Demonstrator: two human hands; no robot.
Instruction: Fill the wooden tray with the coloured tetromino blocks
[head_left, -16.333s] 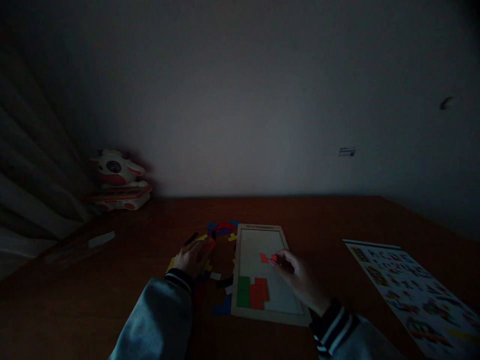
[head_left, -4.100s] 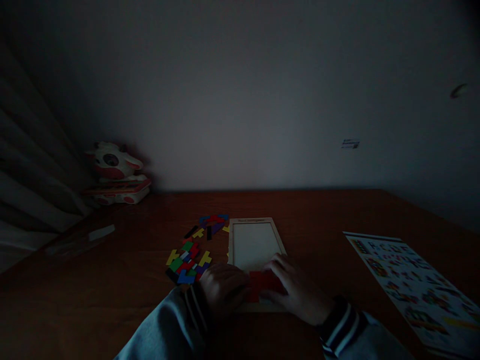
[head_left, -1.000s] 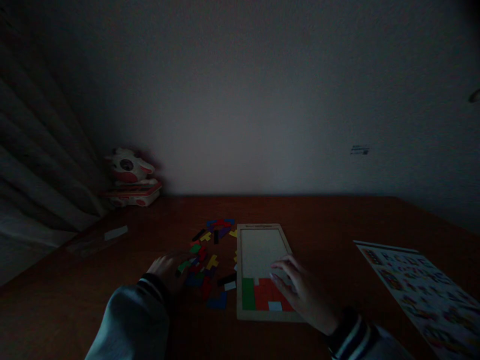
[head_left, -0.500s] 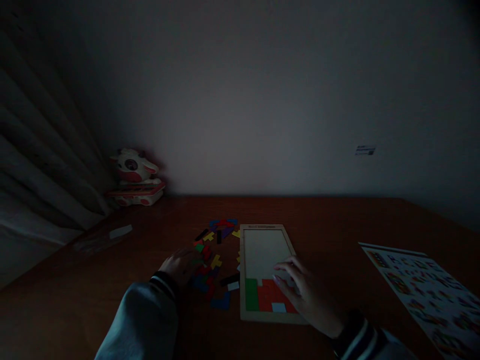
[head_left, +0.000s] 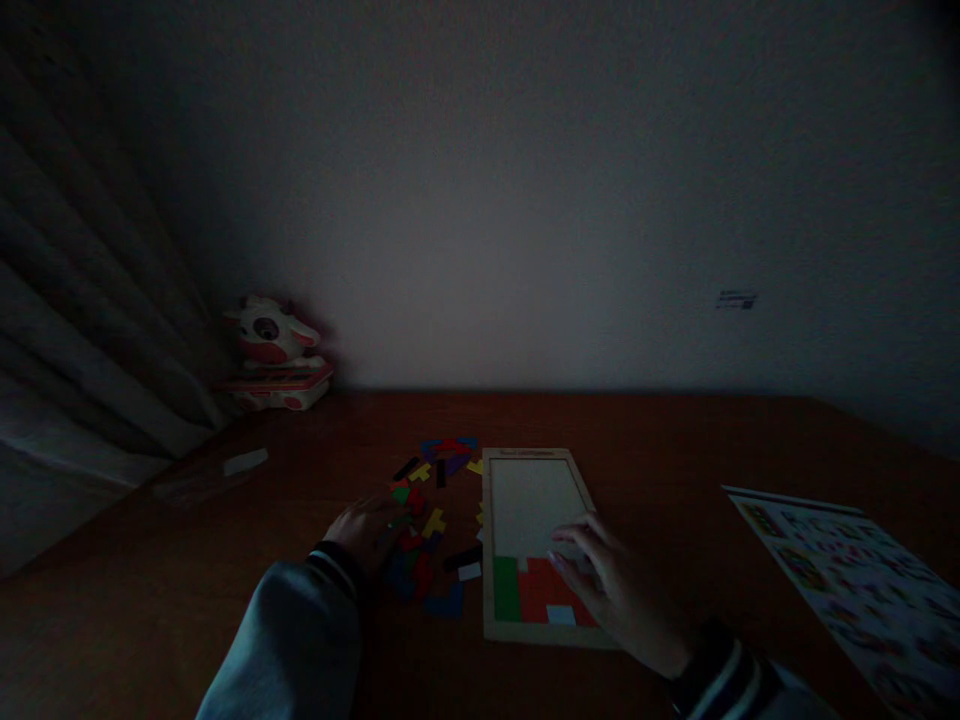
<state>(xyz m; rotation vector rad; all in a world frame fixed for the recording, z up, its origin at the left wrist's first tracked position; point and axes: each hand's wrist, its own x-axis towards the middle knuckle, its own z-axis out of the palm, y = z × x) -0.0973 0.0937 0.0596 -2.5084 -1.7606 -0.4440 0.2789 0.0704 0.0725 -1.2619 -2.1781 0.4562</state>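
In the dim head view, my left hand reaches over the left side of a pile of flat coloured puzzle pieces. Its fingertips are at a green piece; the dark hides whether they grip it. My right hand hovers over or rests on the lower right of a wooden puzzle board, thumb and fingers apart, with nothing seen between them. Along the board's bottom lie a green piece, red-orange pieces and a white piece. The hand covers the board's lower right corner.
Loose pieces lie left of the board, among them a yellow piece, a black bar and a blue piece. A printed sheet lies at right. A cow-shaped toy keyboard stands back left, near a curtain.
The whole view has shifted slightly, with things sitting a little further right. My left fingers have moved slightly at the green piece; my right hand holds its pose over the board.
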